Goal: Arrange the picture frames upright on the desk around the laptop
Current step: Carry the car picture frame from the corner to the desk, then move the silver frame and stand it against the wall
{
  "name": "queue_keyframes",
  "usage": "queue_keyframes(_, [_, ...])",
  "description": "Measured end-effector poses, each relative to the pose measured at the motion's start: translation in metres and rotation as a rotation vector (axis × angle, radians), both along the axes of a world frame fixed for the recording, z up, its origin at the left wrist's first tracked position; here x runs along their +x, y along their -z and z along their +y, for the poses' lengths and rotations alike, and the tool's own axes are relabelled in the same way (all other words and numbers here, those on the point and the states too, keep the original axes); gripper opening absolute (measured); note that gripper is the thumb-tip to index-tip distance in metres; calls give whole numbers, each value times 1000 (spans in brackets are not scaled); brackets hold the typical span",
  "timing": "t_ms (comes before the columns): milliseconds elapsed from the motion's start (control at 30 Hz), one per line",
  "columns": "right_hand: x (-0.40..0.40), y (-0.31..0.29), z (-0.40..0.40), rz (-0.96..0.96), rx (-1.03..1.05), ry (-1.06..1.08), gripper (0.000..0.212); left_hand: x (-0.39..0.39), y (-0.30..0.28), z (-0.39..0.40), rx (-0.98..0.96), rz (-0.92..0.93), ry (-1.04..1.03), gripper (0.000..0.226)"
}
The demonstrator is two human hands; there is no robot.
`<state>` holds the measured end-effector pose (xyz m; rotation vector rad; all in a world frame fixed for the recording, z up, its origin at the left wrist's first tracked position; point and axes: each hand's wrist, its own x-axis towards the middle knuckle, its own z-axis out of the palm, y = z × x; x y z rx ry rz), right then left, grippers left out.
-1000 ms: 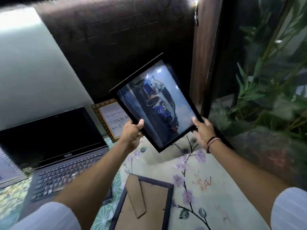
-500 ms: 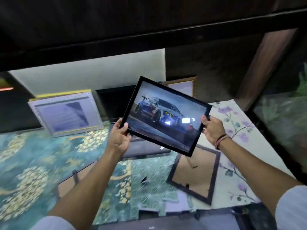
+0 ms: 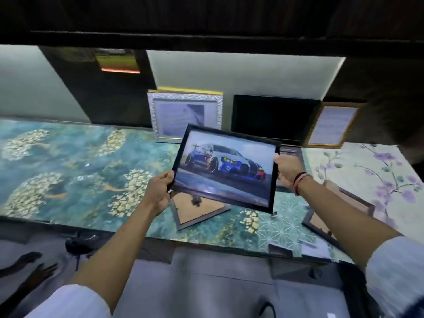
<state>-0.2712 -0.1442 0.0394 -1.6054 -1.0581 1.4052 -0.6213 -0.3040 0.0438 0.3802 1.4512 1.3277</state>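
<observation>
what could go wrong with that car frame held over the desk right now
1. The car frame is gripped only at its side edges by the left hand and right hand, so it could slip onto the face-down frame beneath.
2. Setting it down, it might knock the standing silver frame or laptop.

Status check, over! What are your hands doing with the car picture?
Both hands, left and right, gripping car picture frame above desk. Two frames face-down underneath. Over.
</observation>
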Motion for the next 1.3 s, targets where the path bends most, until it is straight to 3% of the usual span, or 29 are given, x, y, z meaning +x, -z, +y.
queue_keyframes(67, [-31, 10, 3, -64, -46, -69, 15, -23, 12, -8, -45, 15, -51, 26])
queue_keyframes(233, [-100, 24, 17, -343, -47, -168, 35, -64, 40, 0, -181, 171, -40, 35])
queue_keyframes(367, [-136, 52, 33, -381, -7, -134, 43, -97, 66, 23, -267, 321, 35, 29])
queue_keyframes(567, [-166, 90, 57, -563, -29, -176, 38, -127, 102, 58, -341, 523, 92, 25])
queue_keyframes(733, [-179, 126, 73, -681, -49, -198, 25, -147, 134, 74, -410, 581, 143, 23])
queue_keyframes(967, [-188, 137, 83, -762, -66, -188, 31, -154, 149, 80, -409, 674, 191, 18])
queue_keyframes(1167, [-196, 136, 91, -893, -76, -240, 5, -165, 139, 93, -416, 731, 258, 10])
queue_keyframes(1300, [-217, 97, 129, -843, 88, -185, 42, -180, 121, 137, -310, 670, 232, 21])
